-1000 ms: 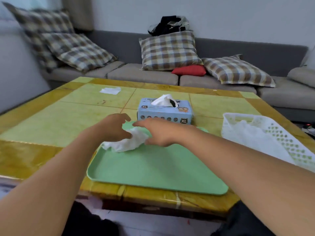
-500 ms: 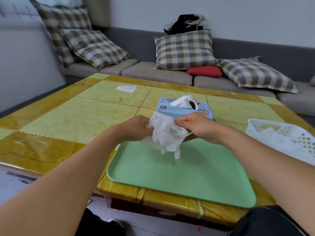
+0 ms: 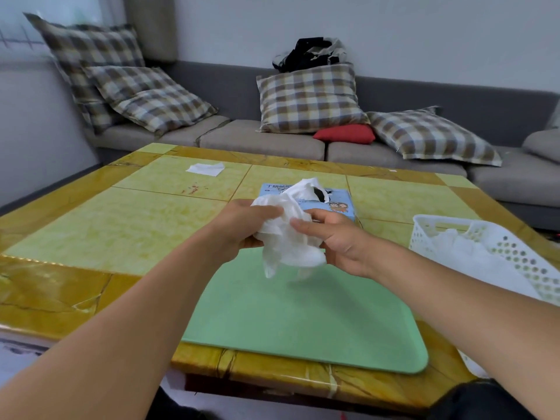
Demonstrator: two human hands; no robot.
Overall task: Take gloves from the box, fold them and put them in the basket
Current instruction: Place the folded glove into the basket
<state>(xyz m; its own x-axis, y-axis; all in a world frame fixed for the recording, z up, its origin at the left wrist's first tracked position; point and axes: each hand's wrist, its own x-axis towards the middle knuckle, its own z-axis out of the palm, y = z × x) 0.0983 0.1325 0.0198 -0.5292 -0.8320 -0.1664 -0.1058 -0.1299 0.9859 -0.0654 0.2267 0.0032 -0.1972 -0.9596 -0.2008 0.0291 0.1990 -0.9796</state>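
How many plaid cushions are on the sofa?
4: two stacked at the left end, one upright in the middle, one lying to the right.

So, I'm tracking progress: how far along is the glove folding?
Done: white gloves already lie in the basket. In hand: both the left hand and the right hand hold a crumpled glove above the green tray. Left: folding it, basketing it; another sticks from the box.
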